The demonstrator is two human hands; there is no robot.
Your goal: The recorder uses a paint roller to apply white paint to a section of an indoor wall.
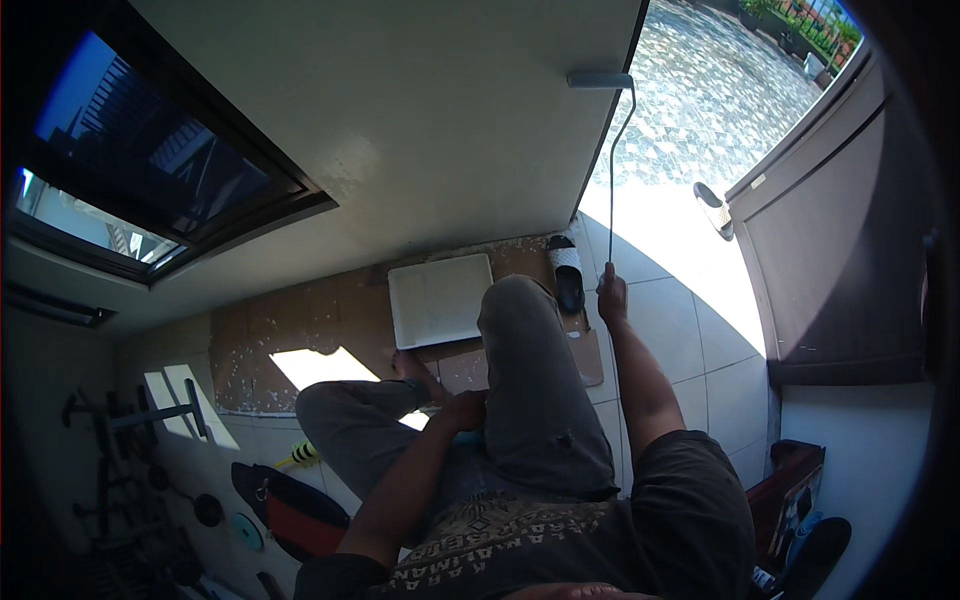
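Note:
My right hand [613, 298] is closed round the handle of a long-framed paint roller [598, 81]. The roller's thin metal frame rises from my fist to a pale grey sleeve near the right edge of the pale wall [430, 120]. Whether the sleeve touches the wall I cannot tell. Between my bent knees, my left hand [463, 411] is curled shut, its fingers partly hidden by my leg; a bit of blue shows beside it. Beyond my knees a white paint tray [440, 300] rests on brown floor covering against the wall's foot.
A black-and-white slipper [566, 275] lies right of the tray; another slipper [713, 210] is by the dark open door [850, 230]. A dark-framed window [160, 150] juts at left. Below it stand dark exercise equipment [120, 470] and a red-and-black bag [290, 510].

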